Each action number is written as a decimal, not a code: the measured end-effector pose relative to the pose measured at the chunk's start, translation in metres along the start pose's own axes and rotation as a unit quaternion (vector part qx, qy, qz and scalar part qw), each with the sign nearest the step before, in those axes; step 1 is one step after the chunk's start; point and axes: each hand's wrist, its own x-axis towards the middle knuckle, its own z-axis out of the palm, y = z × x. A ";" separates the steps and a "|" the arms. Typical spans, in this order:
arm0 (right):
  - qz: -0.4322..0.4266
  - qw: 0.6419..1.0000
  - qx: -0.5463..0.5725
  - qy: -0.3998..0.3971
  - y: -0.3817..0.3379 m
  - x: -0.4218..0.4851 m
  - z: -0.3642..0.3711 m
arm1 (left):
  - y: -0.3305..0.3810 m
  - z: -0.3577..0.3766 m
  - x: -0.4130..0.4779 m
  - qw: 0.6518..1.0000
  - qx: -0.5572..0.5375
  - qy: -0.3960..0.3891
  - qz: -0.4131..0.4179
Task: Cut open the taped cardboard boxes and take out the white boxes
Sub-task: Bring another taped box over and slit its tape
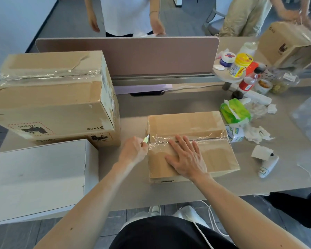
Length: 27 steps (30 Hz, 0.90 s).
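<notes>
Right hand (186, 157) lies flat, open, steadying the box (214, 155); left hand (134, 150) grips the cutter (146, 139) at the seam. Stiff cardboard, slick tape: likely best held by its flaps.

Matt brown cardboard is showing on the small box (192, 146) at the desk's (285, 177) near edge — its seam tape (187, 139) is glinting, glossy and crinkled. The white box (38, 178) at the near left corner is looking smooth, matt — paperboard. The desk is reading as matt laminate.
</notes>
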 end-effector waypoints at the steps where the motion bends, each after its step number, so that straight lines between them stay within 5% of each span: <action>1: 0.000 1.000 0.000 0.003 0.000 0.000 0.001 | -0.002 0.000 -0.001 1.000 -0.003 -0.002 0.010; 27: 0.001 1.000 0.003 0.022 0.001 0.000 0.002 | -0.032 0.005 -0.024 0.982 -0.180 -0.065 0.006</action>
